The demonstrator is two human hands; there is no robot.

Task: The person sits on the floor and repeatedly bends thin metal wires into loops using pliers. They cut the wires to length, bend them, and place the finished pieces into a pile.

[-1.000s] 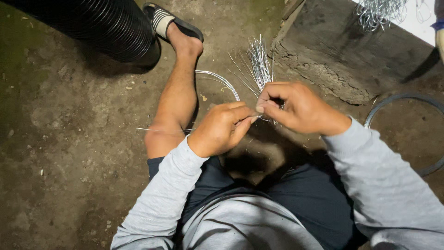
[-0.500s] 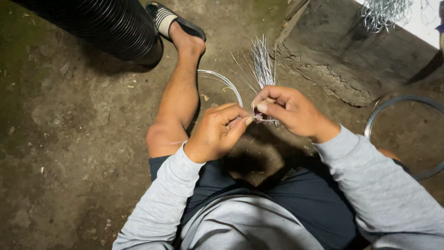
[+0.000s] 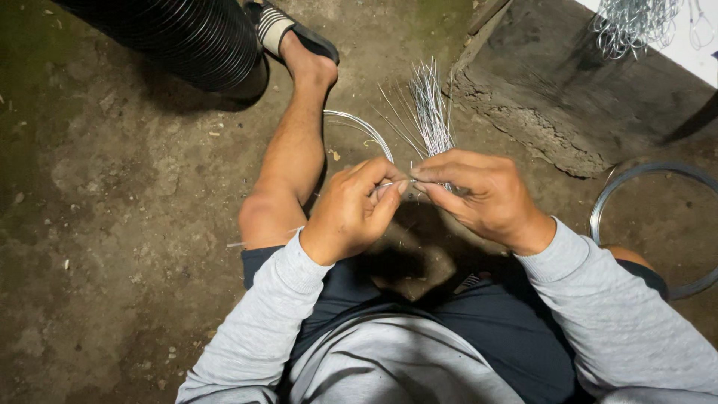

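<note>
Wire strands [image 3: 431, 105] pinched by both hands [image 3: 419, 198] above rough concrete floor [image 3: 112, 224].

The bundle of thin silvery wires [image 3: 431, 105] stood pretty much upright, its cut tips fanning out a bit at the top, with the lower end hidden inside the right hand [image 3: 479, 196]. One single wire [image 3: 394, 182] ran sideways between both hands, pinched at the left hand [image 3: 351, 213] fingertips, thin and shiny, just above the dark concrete.
</note>
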